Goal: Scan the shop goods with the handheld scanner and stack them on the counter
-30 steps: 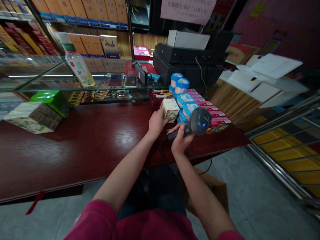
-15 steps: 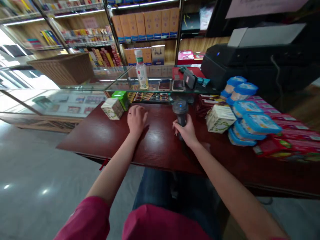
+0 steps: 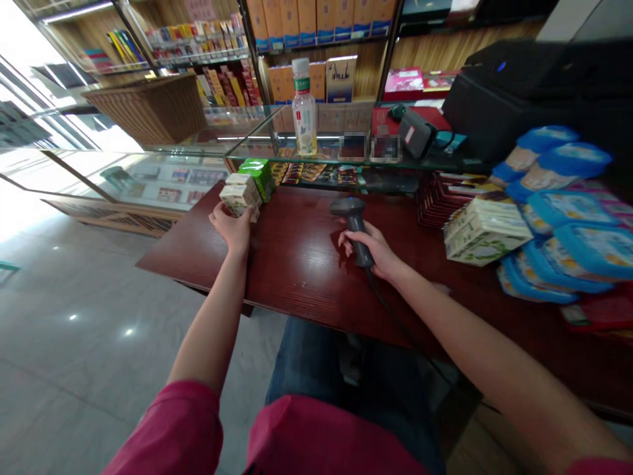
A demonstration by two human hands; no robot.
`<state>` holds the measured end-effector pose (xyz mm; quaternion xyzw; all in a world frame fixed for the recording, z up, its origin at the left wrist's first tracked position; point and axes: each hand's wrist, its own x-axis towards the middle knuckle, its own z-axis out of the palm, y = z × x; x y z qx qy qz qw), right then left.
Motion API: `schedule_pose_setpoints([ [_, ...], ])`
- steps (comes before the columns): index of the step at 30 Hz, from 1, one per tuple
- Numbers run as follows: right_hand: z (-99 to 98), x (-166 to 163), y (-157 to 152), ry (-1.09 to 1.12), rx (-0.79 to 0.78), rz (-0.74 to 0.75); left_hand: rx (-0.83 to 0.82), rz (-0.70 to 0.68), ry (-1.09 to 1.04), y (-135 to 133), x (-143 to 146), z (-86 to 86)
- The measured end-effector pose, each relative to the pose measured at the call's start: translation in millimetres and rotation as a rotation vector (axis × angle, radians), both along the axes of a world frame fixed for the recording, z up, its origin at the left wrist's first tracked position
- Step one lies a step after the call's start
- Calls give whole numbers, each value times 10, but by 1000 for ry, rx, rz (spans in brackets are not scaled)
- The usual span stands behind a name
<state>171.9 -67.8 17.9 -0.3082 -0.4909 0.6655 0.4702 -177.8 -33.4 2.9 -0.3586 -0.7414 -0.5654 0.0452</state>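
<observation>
My left hand [image 3: 232, 227] is wrapped round a cream-coloured box [image 3: 239, 195] at the far left corner of the dark red counter [image 3: 297, 264]. A green box [image 3: 261, 177] lies right behind it. My right hand [image 3: 373, 247] grips the handle of a black corded barcode scanner [image 3: 352, 221], which rests on the counter with its head pointing away from me. Another cream box [image 3: 484, 229] sits to the right, apart from both hands.
Blue-lidded tubs [image 3: 568, 244] and red packets [image 3: 438, 198] crowd the counter's right side. A glass display case [image 3: 316, 148] behind carries a bottle [image 3: 304, 109] and a black device [image 3: 418, 132]. A black printer [image 3: 534, 92] stands far right; shelves line the back.
My left hand left the cream box on the right, crossed the counter and took hold of the cream box at the left corner. The scanner came down onto the counter.
</observation>
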Motion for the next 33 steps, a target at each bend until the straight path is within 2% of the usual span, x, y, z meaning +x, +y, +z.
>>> schedule_pose_setpoints([
  [3, 5, -10, 7, 46, -35, -18, -5, -113, 39, -90, 175, -3],
  [6, -7, -34, 13, 89, -52, -63, -17, -280, 97, -28, 487, -30],
  [9, -31, -24, 47, 88, -31, -142, -5, -411, 117, 238, 917, -79],
  [13, -55, 114, 140, 30, 20, -283, 17, -518, -39, 670, 1514, -135],
  [16, -42, 276, 209, -15, 40, -341, 3, -592, -111, 785, 1751, -112],
  [18, -25, 361, 242, -40, 49, -362, -11, -660, -105, 735, 1734, -53],
  [22, -15, 405, 269, -66, 42, -355, -99, -764, -85, 549, 1426, 144],
  [25, -20, 360, 234, -55, 12, -296, -159, -936, -84, 503, 1226, 272],
  [29, 12, 289, 117, -35, -22, -154, -196, -1210, -283, 529, 1156, 291],
  [33, 61, 222, -3, -66, -32, -28, -217, -1325, -468, 523, 1175, 251],
])
